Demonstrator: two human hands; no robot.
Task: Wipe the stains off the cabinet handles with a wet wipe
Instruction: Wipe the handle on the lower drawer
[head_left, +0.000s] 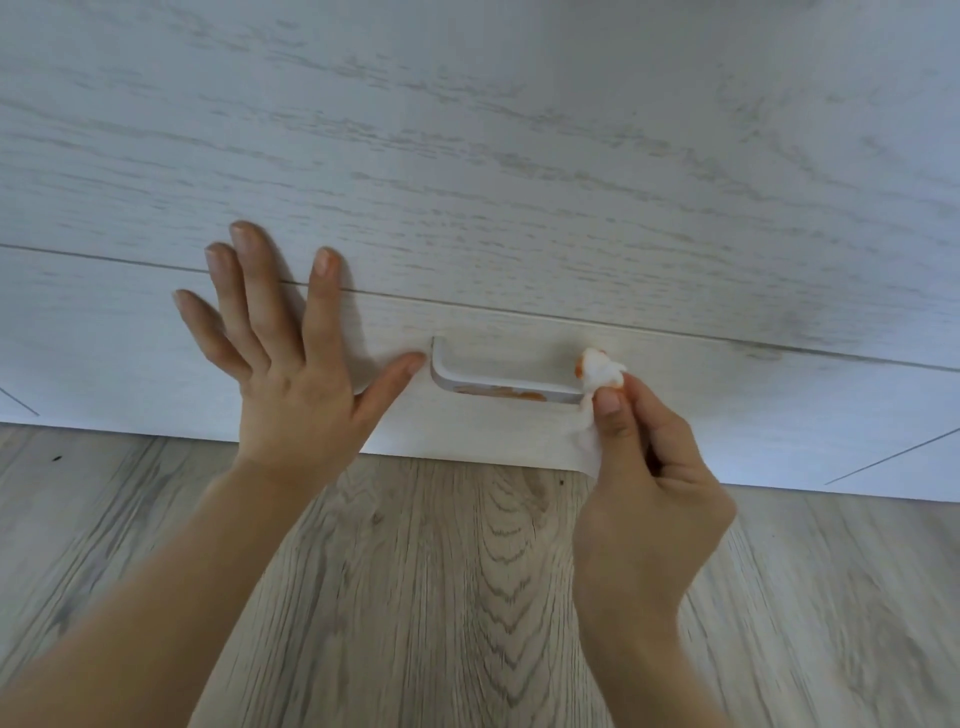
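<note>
A white bar handle (457, 382) sticks out from the bottom drawer front (727, 410) of a pale wood-grain cabinet. Orange stains smear the handle's front edge near its middle and right. My right hand (649, 488) pinches a crumpled white wet wipe (602, 370) with orange marks on it, pressed against the handle's right end. My left hand (280, 364) lies flat on the drawer front just left of the handle, fingers spread, thumb tip close to the handle's left end.
A larger cabinet panel (519, 156) fills the view above the drawer seam. Grey wood-look floor (441, 597) runs below the cabinet's bottom edge. Both forearms reach in from the lower part of the view.
</note>
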